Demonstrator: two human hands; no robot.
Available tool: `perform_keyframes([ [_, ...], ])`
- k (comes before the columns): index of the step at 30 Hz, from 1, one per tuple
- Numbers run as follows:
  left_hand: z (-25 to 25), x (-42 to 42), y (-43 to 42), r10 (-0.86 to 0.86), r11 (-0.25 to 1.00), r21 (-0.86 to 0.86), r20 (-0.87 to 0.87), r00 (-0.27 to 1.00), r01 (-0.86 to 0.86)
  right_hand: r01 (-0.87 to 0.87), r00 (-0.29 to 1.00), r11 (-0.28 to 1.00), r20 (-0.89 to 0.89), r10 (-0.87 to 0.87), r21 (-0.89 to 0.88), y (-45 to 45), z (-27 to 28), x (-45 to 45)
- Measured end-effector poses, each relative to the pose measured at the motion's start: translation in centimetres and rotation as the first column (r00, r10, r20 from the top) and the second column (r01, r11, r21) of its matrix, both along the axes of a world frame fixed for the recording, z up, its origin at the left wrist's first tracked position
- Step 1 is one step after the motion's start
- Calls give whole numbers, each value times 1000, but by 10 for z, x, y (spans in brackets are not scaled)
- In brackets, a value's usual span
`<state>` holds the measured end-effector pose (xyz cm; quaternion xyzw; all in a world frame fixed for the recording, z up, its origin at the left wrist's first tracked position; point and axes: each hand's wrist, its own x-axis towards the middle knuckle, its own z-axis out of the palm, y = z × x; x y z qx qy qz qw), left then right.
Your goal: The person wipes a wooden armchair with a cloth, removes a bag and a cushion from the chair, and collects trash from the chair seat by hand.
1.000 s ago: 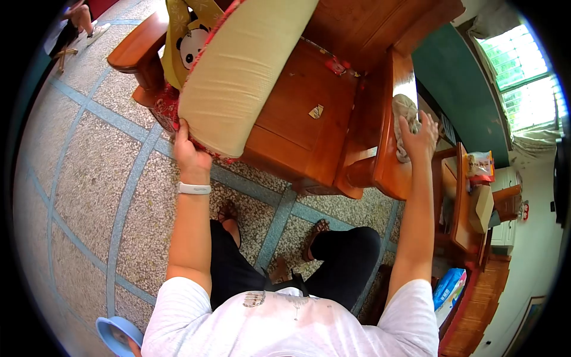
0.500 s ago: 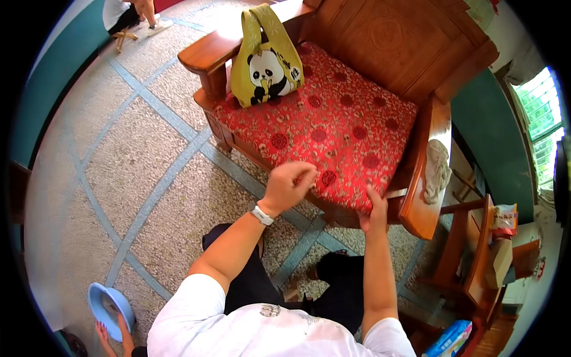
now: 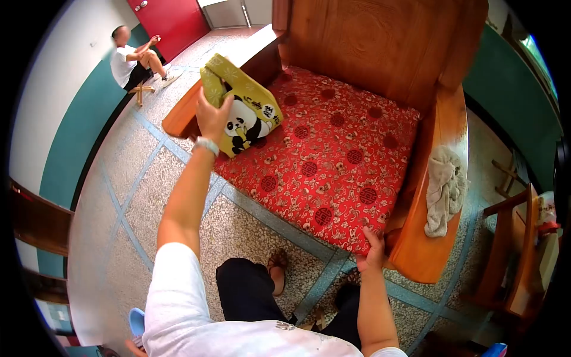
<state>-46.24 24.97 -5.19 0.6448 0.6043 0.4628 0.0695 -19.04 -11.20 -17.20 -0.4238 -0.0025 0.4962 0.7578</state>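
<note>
My left hand (image 3: 213, 117) is closed on the upper side of a yellow-green cloth bag (image 3: 264, 107) printed with a panda and dark characters. The bag leans at the left end of a red patterned seat cushion (image 3: 333, 149), by the chair's left armrest; its handle part is folded over. With the thumb on top, my right hand (image 3: 373, 250) grips the cushion's front right corner; the fingers underneath are hidden. The cushion lies on a large carved wooden armchair (image 3: 380, 44).
A crumpled grey cloth (image 3: 445, 190) lies over the right armrest. Someone sits on a small wooden stool (image 3: 140, 90) at the far left, near a red door (image 3: 169, 27). Wooden furniture (image 3: 511, 256) stands at right. A blue basin (image 3: 137, 321) shows at lower left.
My left hand has moved from above the cushion's front edge up and left onto the bag. The bag now tilts, its handles lowered. My right hand stays at the cushion corner. The view has shifted.
</note>
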Motion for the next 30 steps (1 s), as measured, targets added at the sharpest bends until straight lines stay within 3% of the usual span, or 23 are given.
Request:
perform_keyframes([
  [2, 21, 20, 31, 117, 993, 3, -159, 980, -118, 23, 1000, 1000, 7, -23, 16, 0, -1, -2],
  [4, 27, 26, 67, 152, 988, 30, -113, 982, -149, 8, 992, 998, 127, 0, -61, -2, 2, -5],
  [5, 39, 34, 72, 207, 970, -117, -58, 977, -213, -16, 980, 995, 194, 34, -95, -4, -2, -4],
  [6, 35, 43, 89, 397, 908, -111, -84, 914, -405, 4, 980, 995, 198, 16, -99, -5, -1, -3],
  [8, 28, 51, 112, 588, 783, -137, -156, 794, -607, -154, 820, 982, 541, 187, -105, -10, 4, -2],
  [9, 27, 34, 121, 481, 821, -290, -111, 870, -491, -206, 747, 973, 626, 226, -104, -12, 0, 1],
  [10, 25, 26, 124, 365, 833, -428, -53, 929, -352, -184, 753, 977, 623, 210, -106, -14, 4, 5],
  [12, 15, 23, 115, 288, 876, -392, -44, 957, -281, -335, 544, 935, 786, 292, -115, -12, 16, 6],
  [14, 15, 17, 105, 146, 939, -316, -3, 989, -139, -347, 539, 933, 793, 285, -99, -13, 20, 6],
  [16, 24, 33, 77, 146, 926, -375, 273, 951, -35, -470, 447, 875, 825, 347, -114, -13, 27, 9],
  [18, 20, 29, 55, 43, 938, -337, 350, 936, 84, -459, 432, 883, 844, 318, -98, -12, 32, 9],
  [21, 39, 32, 0, -50, 956, -261, 301, 952, 133, -449, 365, 889, 890, 273, -89, -10, 41, 12],
  [23, 48, 27, -19, -235, 930, -114, 543, 806, 348, -453, 344, 890, 913, 220, -43, -11, 63, 12],
  [27, 91, 1, -51, -175, 967, -17, 686, 706, 256, -428, 223, 901, 957, 184, -74, -12, 101, 21],
  [29, 112, -22, -87, -109, 988, 7, 726, 679, 151, -189, 428, 981, 903, 46, 40, -19, 109, 23],
  [30, 113, -43, -101, -68, 997, 18, 726, 684, 80, -147, 441, 989, 897, 45, 23, -26, 126, 25],
])
